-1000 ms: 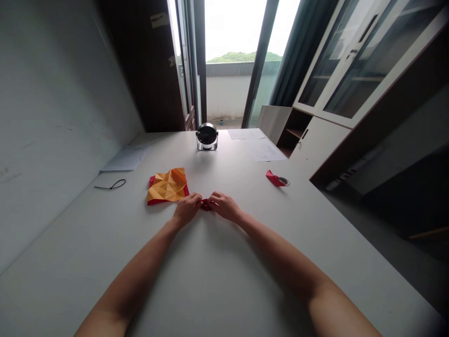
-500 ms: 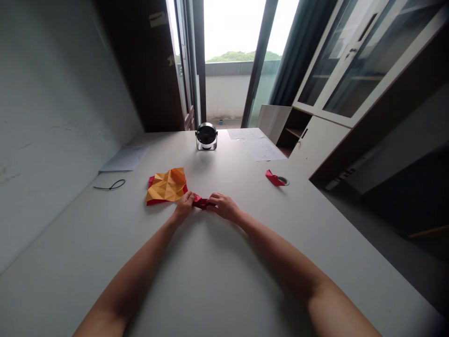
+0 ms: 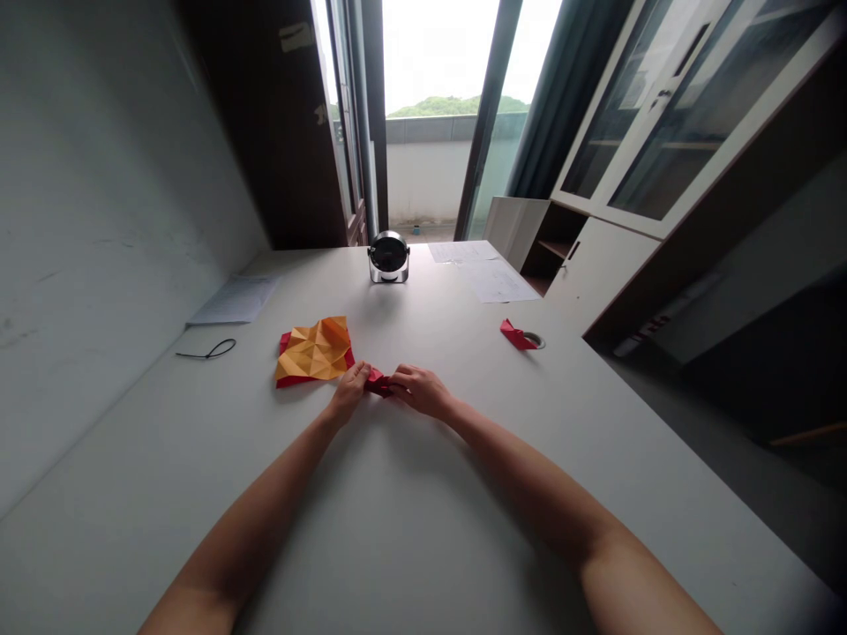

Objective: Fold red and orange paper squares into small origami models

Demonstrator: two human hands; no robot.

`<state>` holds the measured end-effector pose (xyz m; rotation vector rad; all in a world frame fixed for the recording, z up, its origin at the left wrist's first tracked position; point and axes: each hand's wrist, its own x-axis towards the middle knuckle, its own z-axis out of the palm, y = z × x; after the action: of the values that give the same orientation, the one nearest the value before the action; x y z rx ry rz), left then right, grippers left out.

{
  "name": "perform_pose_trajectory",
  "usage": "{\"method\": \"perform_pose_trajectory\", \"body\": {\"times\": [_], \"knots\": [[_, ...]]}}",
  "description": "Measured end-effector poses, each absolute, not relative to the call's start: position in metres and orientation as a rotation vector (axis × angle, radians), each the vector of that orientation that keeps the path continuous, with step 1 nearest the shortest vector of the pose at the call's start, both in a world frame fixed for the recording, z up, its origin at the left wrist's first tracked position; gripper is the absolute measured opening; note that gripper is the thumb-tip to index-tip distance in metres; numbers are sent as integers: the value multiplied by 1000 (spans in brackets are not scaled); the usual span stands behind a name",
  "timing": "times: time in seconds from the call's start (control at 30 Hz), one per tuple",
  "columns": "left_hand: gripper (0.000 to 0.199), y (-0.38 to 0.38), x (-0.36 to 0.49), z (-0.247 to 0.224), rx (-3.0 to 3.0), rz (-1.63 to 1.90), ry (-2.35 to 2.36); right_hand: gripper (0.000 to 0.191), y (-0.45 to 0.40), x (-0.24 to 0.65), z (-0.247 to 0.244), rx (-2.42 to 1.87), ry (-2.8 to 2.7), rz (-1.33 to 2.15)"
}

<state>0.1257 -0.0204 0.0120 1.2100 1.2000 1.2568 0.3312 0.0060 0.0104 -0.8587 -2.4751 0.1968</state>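
A small folded piece of red paper (image 3: 378, 383) is between my two hands, low over the white table. My left hand (image 3: 350, 389) grips its left end, thumb on top. My right hand (image 3: 421, 390) pinches its right end, with the fingertips bent over the edge. My fingers hide both ends of the folded paper. Just left of my left hand lies a creased sheet of origami paper (image 3: 313, 349), orange side up, with red showing along its edges.
A folded red paper piece (image 3: 517, 334) leans against a roll of tape (image 3: 535, 339) on the right. A round black-and-silver device (image 3: 388, 256) stands at the back. Papers (image 3: 499, 280) lie back right, another sheet (image 3: 235, 299) back left, near a black cable tie (image 3: 208, 352).
My right fingers have shifted slightly on the right end of the red paper. My left hand keeps its grip, and the other things lie where they were.
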Motion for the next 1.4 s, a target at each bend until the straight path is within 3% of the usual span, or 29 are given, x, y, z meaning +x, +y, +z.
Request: {"method": "perform_pose_trajectory", "body": {"times": [0.6,0.77,1.03,1.3,1.4], "knots": [[36,-27,131,18,1243,1141,1044,11,8,328,12,-868,-2469,154],[37,-19,126,11,956,1264,895,15,7,330,17,-825,-2319,218],[19,-5,110,4,650,1394,850,16,-4,329,30,-769,-2052,351],[21,-3,100,1,638,1410,844,16,9,332,24,-904,-1708,494],[30,-6,103,4,687,1389,859,16,11,333,19,-967,-1720,512]]}}
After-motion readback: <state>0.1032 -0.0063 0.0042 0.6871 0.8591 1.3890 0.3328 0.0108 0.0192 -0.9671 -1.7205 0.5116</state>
